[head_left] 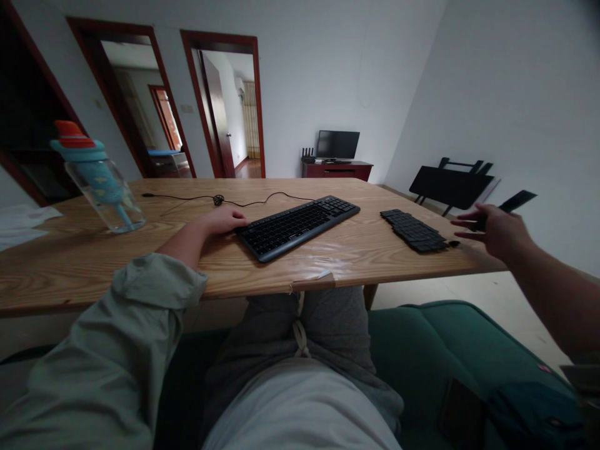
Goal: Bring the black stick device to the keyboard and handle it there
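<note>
A black keyboard (pixel 297 226) lies at an angle on the wooden table (pixel 140 262). My left hand (pixel 225 220) rests on the table touching the keyboard's left end, fingers curled. Off the table's right edge my right hand (pixel 492 228) holds a long thin black piece (pixel 514 201) between thumb and fingers, the other fingers spread. Just left of that hand lies a heap of loose black keycaps (pixel 413 230) on the table.
A clear water bottle (pixel 100 181) with a teal and red lid stands at the table's left. The keyboard's cable (pixel 220 200) runs across the back. A folded black table (pixel 450 185) leans on the right wall. A green sofa cushion (pixel 469 356) is beside my legs.
</note>
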A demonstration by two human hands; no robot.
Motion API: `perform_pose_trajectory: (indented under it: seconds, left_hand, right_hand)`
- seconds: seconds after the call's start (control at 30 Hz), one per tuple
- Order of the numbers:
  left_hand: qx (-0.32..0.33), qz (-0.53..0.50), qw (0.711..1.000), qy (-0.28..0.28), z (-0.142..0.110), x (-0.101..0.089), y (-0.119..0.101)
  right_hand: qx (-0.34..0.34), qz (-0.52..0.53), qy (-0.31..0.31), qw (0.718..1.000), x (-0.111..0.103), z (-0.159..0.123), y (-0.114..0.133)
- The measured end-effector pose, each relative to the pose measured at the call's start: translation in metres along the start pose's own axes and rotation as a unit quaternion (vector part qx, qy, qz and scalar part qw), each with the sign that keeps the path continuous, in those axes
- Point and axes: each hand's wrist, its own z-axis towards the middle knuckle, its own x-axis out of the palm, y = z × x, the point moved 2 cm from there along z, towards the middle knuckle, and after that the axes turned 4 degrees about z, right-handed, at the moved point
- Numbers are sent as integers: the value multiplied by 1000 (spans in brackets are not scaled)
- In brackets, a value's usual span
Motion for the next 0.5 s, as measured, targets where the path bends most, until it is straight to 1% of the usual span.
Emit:
perform_pose_trajectory:
  seconds: [0.1,0.13,0.2,0.23,0.27,0.33,0.4,0.43,0.47,0.5]
  left_hand:
    - [-2,6,1000,0,-1,0,-1]
    - [-4,6,1000,-1,-1,0,-2]
    - [-7,2,1000,-2,-2,1,-2]
    - [-7,1,1000,-2,-2,1,-2]
    - [-7,0,1000,-3,-1,1,-2]
    - [-6,1,1000,-2,-1,0,-3]
    - [-5,4,1000,0,-1,0,-4]
    - [-5,6,1000,1,-2,0,-5]
    - [-5,8,1000,2,-2,0,-5]
    - [-4,9,1000,2,-2,0,-5]
  right_hand:
    - [-41,5,-19,999,-7,0,11]
    - [-64,-22,-20,997,-10,2,14]
    - [-108,-127,-10,986,-18,8,18]
    - [-126,-195,1,973,-22,11,18]
    - [-141,-270,23,952,-25,14,18]
    - [-155,-414,84,893,-29,19,13]
    - [-151,-518,147,829,-29,20,7]
    - [-146,-550,170,805,-29,19,4]
    - [-137,-563,181,795,-29,18,2]
    - [-128,-567,183,793,-28,17,0]
